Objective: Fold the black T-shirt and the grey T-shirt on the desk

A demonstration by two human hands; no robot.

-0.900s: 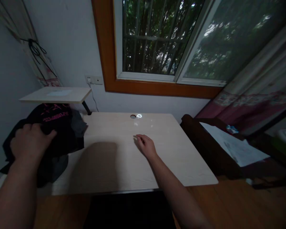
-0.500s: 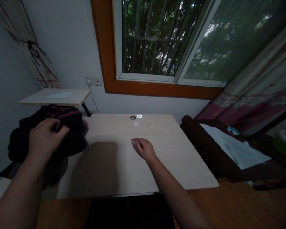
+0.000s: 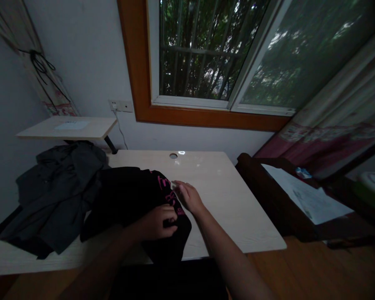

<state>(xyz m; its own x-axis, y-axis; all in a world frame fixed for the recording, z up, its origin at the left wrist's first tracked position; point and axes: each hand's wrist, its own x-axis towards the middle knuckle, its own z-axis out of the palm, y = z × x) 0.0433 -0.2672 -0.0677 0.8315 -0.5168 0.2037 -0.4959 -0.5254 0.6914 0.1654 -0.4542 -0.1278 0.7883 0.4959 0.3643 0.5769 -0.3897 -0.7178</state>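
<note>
A black garment with pink lettering (image 3: 128,187) stretches across the left and middle of the desk; its exact kind is unclear in the folds. My left hand (image 3: 163,221) is closed on its right part, fingers curled into the cloth. Just right of the garment's edge, my right hand (image 3: 189,196) rests low over the desktop with fingers extended, holding nothing. A rumpled pile of dark grey clothing (image 3: 61,187) lies at the left, beside the black garment and partly beneath the raised shelf.
The pale wooden desk (image 3: 225,200) carries a small raised shelf (image 3: 96,128) with a paper on it at the back left. A cable hole (image 3: 173,156) is near the back edge. Papers (image 3: 300,193) lie on dark brown furniture at the right. Behind is a window (image 3: 212,54).
My left hand has moved right from the clothing pile to mid-desk, bringing the black garment along. Grey clothing is now exposed at the left. My right hand has stayed nearly in place.
</note>
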